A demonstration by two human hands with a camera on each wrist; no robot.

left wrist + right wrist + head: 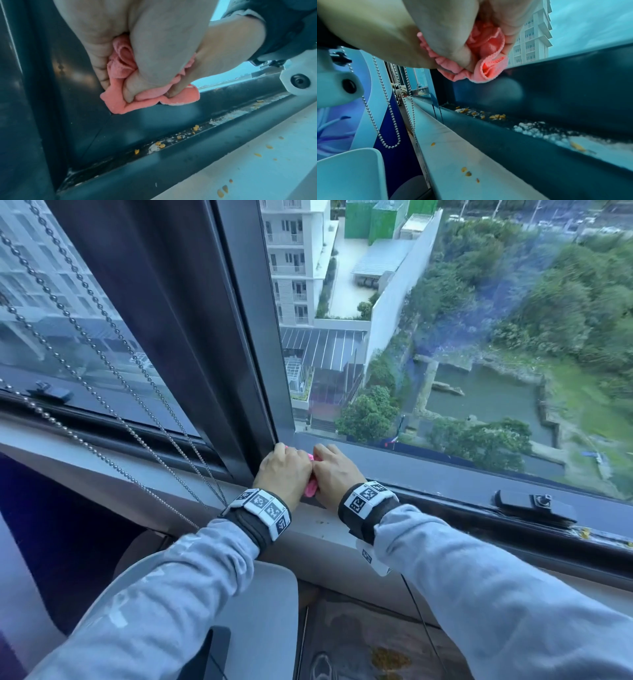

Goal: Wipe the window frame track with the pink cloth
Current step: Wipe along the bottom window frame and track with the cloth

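Note:
A bunched pink cloth (311,488) is held between both hands above the dark window frame track (445,499), close to the corner where the vertical frame post meets the sill. My left hand (282,472) grips one end of the cloth (120,97), fingers curled round it. My right hand (334,470) grips the other end (486,65) the same way. The cloth hangs a little above the track (171,140), which holds yellow crumbs and white powder. The same debris lies along the track (530,129) in the right wrist view.
A vertical dark frame post (205,337) stands just left of the hands. Bead chains (102,392) hang across the left pane. A window latch (534,503) sits on the frame at right. The pale sill (462,155) carries a few crumbs. A white chair (260,611) is below.

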